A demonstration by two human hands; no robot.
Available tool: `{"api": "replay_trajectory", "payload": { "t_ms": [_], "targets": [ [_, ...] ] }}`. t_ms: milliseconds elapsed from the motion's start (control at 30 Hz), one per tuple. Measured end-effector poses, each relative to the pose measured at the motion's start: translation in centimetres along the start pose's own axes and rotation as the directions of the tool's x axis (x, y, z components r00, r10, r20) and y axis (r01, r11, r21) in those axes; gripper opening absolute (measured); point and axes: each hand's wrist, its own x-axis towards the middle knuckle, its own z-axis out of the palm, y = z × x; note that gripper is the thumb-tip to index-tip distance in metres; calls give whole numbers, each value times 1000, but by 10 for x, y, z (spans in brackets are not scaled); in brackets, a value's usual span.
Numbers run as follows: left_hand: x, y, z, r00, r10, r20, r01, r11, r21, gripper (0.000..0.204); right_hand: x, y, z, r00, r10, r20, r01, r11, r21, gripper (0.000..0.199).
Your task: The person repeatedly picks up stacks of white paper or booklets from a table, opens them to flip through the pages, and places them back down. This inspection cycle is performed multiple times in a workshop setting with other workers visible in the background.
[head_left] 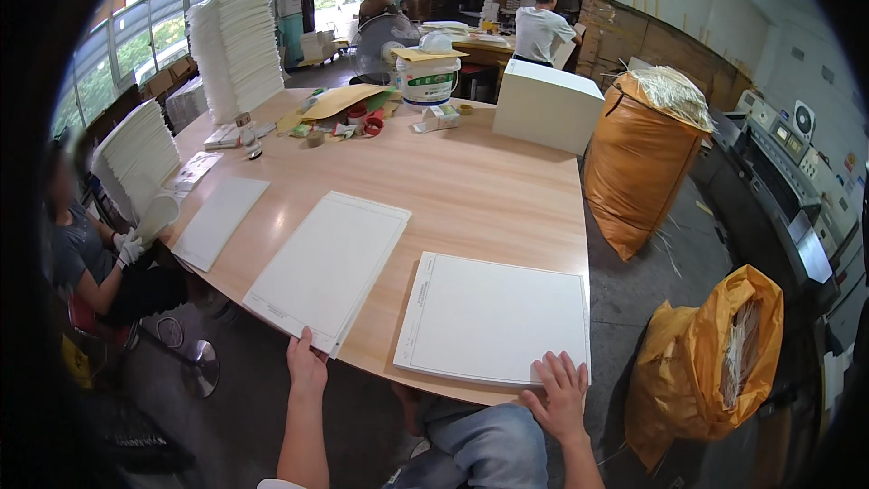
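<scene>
Two stacks of large white sheets lie at the near edge of a light wooden table [471,172]. My left hand [306,364] holds the near corner of the left stack [330,267], thumb on top. My right hand [559,391] lies flat with fingers spread on the near edge of the right stack [496,319]. A third, thinner white stack [220,220] lies further left.
A seated person in white gloves [129,249] handles a sheet at the table's left, beside tall piles of white sheets [237,50]. A bucket [427,80], tape rolls and a white box [546,107] stand at the far end. Orange sacks [638,158] [701,362] and a machine [787,190] stand to the right.
</scene>
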Motion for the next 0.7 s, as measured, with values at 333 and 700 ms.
{"api": "replay_trajectory", "payload": {
  "t_ms": [333,700],
  "targets": [
    [-55,37,19,907,383,178,-373,530,761,16,-28,57,-17,766,582,-271,-390,757,524,28],
    [-134,-129,234,36,-147,988,-927,366,88,8,-12,63,-37,815,579,23,-576,806,135,49]
  ]
}}
